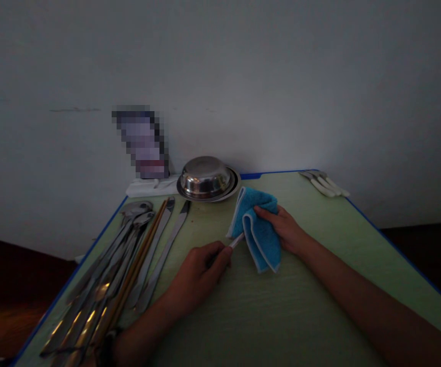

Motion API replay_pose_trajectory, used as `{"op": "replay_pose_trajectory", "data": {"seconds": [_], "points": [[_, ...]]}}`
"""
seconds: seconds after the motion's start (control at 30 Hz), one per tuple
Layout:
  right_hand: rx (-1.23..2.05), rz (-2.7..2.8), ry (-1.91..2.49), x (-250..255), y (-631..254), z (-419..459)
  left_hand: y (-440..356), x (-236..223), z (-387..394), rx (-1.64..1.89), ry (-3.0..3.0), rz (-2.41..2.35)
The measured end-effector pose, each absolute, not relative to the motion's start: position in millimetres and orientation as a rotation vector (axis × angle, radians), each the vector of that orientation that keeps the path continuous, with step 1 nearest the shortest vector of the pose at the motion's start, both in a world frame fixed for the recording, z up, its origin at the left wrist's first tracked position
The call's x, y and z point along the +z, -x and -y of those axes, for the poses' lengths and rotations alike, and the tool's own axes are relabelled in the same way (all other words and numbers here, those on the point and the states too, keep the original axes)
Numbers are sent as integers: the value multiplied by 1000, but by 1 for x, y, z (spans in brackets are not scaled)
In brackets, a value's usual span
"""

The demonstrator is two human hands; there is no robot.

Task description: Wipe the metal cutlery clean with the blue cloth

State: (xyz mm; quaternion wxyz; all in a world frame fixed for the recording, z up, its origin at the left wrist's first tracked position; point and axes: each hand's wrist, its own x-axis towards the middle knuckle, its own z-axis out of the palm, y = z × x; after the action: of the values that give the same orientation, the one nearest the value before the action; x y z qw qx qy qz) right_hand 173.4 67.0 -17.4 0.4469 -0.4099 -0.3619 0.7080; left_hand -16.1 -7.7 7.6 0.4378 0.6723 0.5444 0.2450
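Your left hand (204, 266) grips a slim pale handle (237, 241), probably to steady it, while your right hand (288, 230) clasps the blue cloth (265, 238) over its hidden far end.

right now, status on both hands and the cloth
Left hand grips utensil. Right hand holds cloth over its far end. Bowl beyond, knives to left.

Pale handle (236, 241) meets blue cloth (264, 239) over the bench (281, 321)

The left hand (204, 267) grips the handle, its other end hidden in the cloth the right hand (286, 228) holds; spoons (103, 290), chopsticks (142, 253) and knives (165, 250) lie at left, an upturned metal bowl (206, 178) further back.
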Motion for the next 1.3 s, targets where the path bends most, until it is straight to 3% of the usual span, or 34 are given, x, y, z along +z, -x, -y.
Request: {"op": "replay_pose_trajectory", "data": {"seconds": [0.37,0.93,1.3], "points": [[1435,1067,1168,-33,-173,-68,19,8,10,738,-1668,-1363],[1469,1222,985,-23,-172,-65,22,14,4,937,-1638,-1607],[1492,1092,1069,-29,-170,-68,18,8,12,681,-1873,-1352]]}}
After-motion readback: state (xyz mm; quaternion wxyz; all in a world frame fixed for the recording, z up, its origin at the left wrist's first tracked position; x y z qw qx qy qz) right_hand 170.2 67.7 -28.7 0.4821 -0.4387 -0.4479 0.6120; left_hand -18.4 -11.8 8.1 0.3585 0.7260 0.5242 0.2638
